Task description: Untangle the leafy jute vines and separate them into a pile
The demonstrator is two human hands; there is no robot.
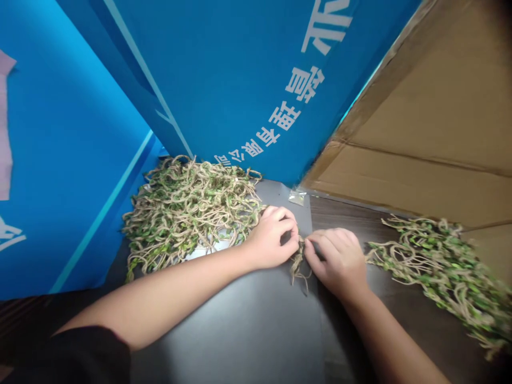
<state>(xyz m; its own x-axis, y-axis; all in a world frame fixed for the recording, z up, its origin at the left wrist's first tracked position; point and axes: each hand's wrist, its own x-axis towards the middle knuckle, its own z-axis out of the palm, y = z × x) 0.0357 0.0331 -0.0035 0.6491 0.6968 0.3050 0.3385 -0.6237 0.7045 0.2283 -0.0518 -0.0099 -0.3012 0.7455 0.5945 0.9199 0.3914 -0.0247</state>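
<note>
Between my two hands hangs a short piece of tan twine [296, 264], its loose ends trailing down over the grey mat. My left hand [276, 237] pinches it from the left, thumb and fingertips together. From the right, my right hand [336, 258] closes its thumb and forefinger on the same twine. Just left of my left hand lies a large tangled heap of twine with green leaves [192, 208]. A second, longer bundle of leafy twine [448, 272] stretches out to the right of my right hand. Fine detail at the fingertips is too small to tell.
A grey mat [224, 330] lies under my hands on a dark wood-grain surface [340, 208]. Blue printed panels [224, 80] stand behind and to the left. A brown cardboard sheet [448, 122] leans at the right. A small clear plastic packet [297, 196] lies near the corner.
</note>
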